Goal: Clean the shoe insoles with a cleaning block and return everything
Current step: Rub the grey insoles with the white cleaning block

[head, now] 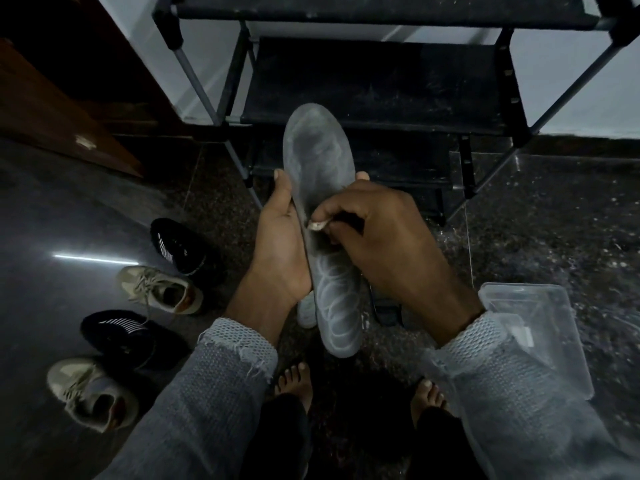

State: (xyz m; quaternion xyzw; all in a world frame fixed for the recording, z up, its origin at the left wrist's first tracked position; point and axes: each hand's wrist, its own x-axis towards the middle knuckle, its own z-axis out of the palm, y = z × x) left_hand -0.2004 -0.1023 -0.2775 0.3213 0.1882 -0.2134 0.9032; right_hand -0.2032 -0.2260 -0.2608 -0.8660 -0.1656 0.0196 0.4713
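Observation:
A long grey insole [318,150] is held up in front of me, toe end pointing away, pale ring marks on its heel end. My left hand [282,244] grips its left edge from underneath, thumb on the rim. My right hand [374,237] pinches a small pale cleaning block [317,225] and presses it on the middle of the insole. Another light insole [307,310] and a dark one [388,311] lie on the floor beneath, mostly hidden.
Two black sneakers [183,247] [124,336] and two beige sneakers [162,289] [86,393] stand on the dark floor at left. A clear plastic box [540,327] sits at right. A black shoe rack [377,81] stands ahead. My bare feet [294,379] are below.

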